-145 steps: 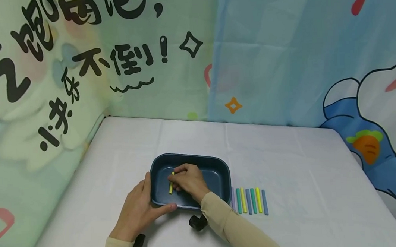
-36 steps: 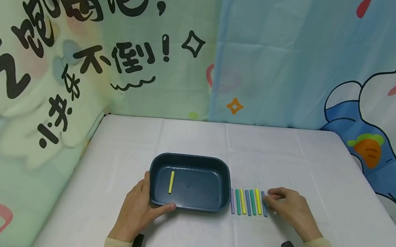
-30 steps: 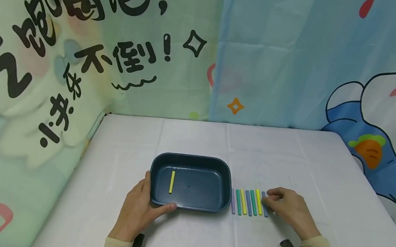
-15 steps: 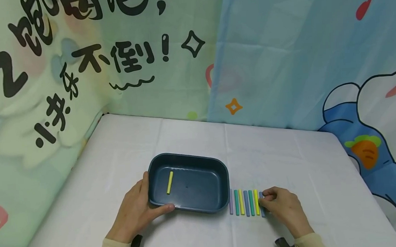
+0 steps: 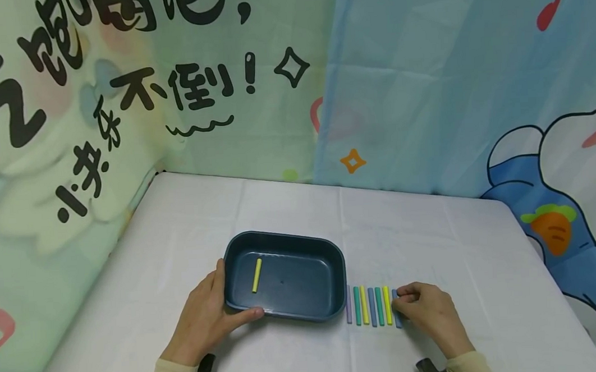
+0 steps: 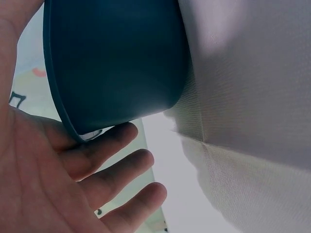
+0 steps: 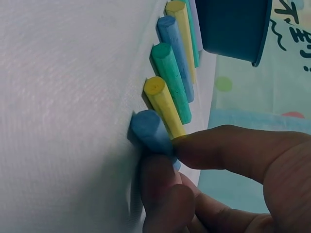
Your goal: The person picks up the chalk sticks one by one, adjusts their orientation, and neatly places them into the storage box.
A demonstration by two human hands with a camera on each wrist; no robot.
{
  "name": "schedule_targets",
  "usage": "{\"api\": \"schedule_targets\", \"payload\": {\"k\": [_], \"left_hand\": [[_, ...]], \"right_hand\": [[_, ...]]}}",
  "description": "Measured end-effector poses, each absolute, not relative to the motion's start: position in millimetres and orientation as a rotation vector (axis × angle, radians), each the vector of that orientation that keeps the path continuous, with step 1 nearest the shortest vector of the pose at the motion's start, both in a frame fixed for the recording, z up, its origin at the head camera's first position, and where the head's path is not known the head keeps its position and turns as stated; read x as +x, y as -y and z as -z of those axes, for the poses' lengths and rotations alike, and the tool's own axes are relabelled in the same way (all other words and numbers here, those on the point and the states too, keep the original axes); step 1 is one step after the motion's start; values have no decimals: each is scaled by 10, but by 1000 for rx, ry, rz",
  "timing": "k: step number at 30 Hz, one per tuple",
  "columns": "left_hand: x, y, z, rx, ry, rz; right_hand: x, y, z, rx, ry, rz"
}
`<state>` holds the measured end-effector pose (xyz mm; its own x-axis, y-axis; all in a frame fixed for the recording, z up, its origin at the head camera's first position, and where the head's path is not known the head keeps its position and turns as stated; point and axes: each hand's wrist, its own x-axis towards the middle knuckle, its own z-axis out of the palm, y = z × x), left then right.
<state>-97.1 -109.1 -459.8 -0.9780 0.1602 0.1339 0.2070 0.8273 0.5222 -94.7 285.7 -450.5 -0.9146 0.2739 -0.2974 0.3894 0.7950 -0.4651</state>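
In the head view, my left hand (image 5: 204, 317) rests against the near-left corner of a dark blue rectangular box (image 5: 300, 237), thumb along the front rim. The left wrist view shows its fingers (image 6: 116, 179) spread and fairly straight beside the box wall (image 6: 116, 58). One yellow chalk stick (image 5: 256, 275) lies inside the box, towards its left. My right hand (image 5: 431, 311) pinches the blue chalk stick (image 7: 149, 127) at the right end of a row, between thumb and finger. Beside it lies a yellow chalk stick (image 7: 163, 102), then a green one (image 7: 171, 80).
The row continues left with blue (image 5: 372, 307), yellow (image 5: 364, 305), green (image 5: 357, 305) and purple (image 5: 348, 304) chalk sticks, the purple one close by the box's right side. A white cloth (image 5: 286, 355) covers the table. Printed curtains (image 5: 424, 89) stand along the back and left.
Earlier my right hand was in the box at the yellow chalk stick; it has since moved right to the blue stick, leaving the yellow one there. My left hand has stayed at the box.
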Motion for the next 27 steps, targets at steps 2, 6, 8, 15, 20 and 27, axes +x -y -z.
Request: {"api": "schedule_targets", "payload": {"k": [2,6,8,15,20,27], "left_hand": [[-974,1091,4599,-295,2923,840],[-975,1095,4595,-300,2923,832],[-975,1098,4594,-299,2922,836],[-979,1104,4600,-306,2913,854],[-977,1104,4605,-311,2907,857],[-979,1105,4615,-320,2891,850]], "right_hand": [[-947,-2867,4504,529,-2752,797],[-951,-2901,4511,552,-2701,861],[-954,-2919,4520,562,-2673,908],[-960,-2971,4556,578,-2617,1060],[-964,-2974,4566,591,-2600,1132],[-983,-2943,4545,608,-2587,1220]]}}
